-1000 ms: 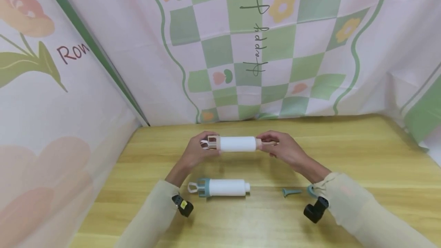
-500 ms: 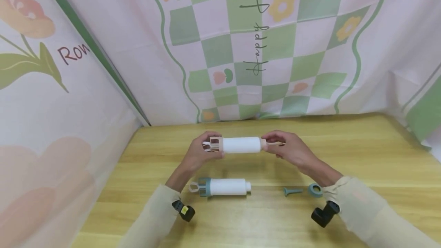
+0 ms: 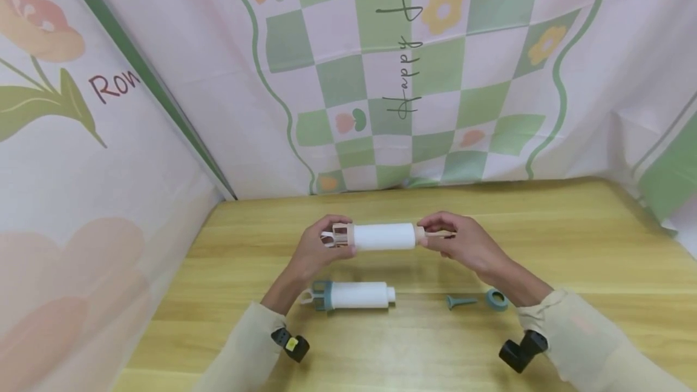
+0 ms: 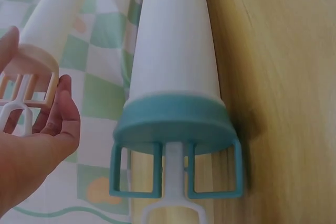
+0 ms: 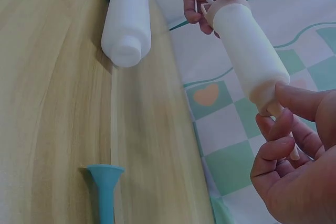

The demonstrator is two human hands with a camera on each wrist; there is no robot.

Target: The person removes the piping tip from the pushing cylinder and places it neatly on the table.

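Above the table, both hands hold a white piping syringe point(image 3: 383, 236) with pale pink end fittings, level in the head view. My left hand point(image 3: 313, 253) grips its framed handle end, where a white plunger loop shows in the left wrist view. At the other end, my right hand point(image 5: 299, 171) pinches the pink collar point(image 5: 265, 94), from which a slender pink nozzle point(image 5: 291, 148) sticks out between the fingers. Below on the table lies a second piping syringe point(image 3: 359, 295), with a teal handle cap point(image 4: 176, 124) and no nozzle on its white tip.
A teal nozzle point(image 3: 461, 302) lies on the wooden table point(image 3: 414, 349), right of the second syringe. Close to it is a teal ring collar point(image 3: 497, 299), near the right forearm. A patterned curtain point(image 3: 392, 156) hangs along the table's back edge, and another stands at the left.
Both hands have shifted slightly right and down in the head view with the pink-fitted piping syringe. The right forearm has moved off the teal ring, which now shows whole.
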